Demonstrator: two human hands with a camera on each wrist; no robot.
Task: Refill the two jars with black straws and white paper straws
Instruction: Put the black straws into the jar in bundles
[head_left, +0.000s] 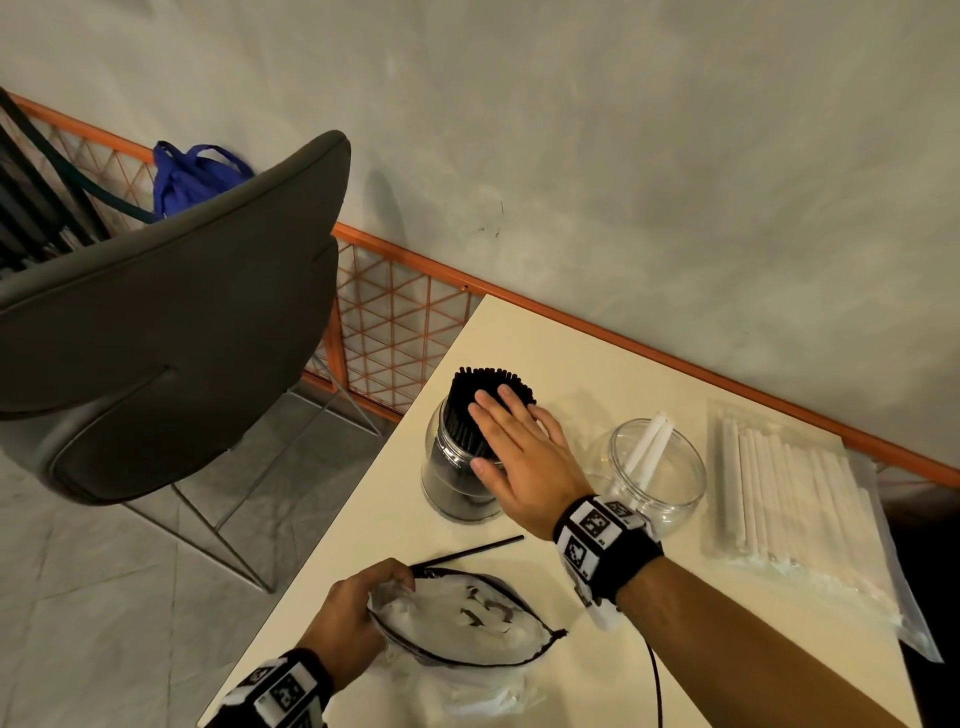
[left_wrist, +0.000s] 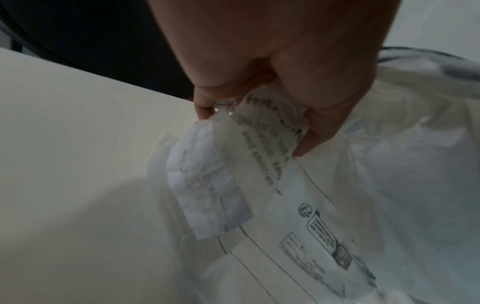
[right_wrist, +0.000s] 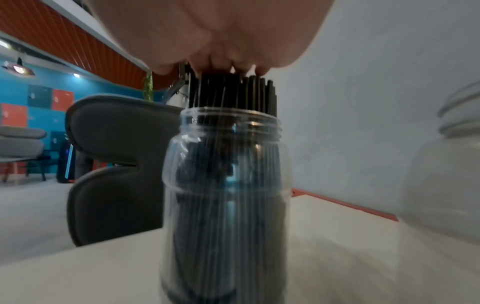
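A clear jar (head_left: 451, 483) (right_wrist: 226, 201) packed with black straws (head_left: 483, 384) (right_wrist: 233, 92) stands on the cream table (head_left: 519, 332). My right hand (head_left: 519, 447) (right_wrist: 213, 41) lies flat on the straw tops, fingers straight. To its right a second clear jar (head_left: 660, 467) (right_wrist: 446, 164) holds two white paper straws (head_left: 649, 447). A clear bag of white paper straws (head_left: 789, 493) lies at the far right. My left hand (head_left: 353, 618) (left_wrist: 285, 72) grips the edge of a limp plastic bag (head_left: 462, 623) (left_wrist: 337, 205) near the front edge. One loose black straw (head_left: 467, 553) lies beside it.
A dark grey chair (head_left: 171, 322) (right_wrist: 116, 164) stands just off the table's left corner. An orange wire railing (head_left: 400, 327) runs along the grey wall behind the table. A blue bag (head_left: 192, 176) sits behind the chair.
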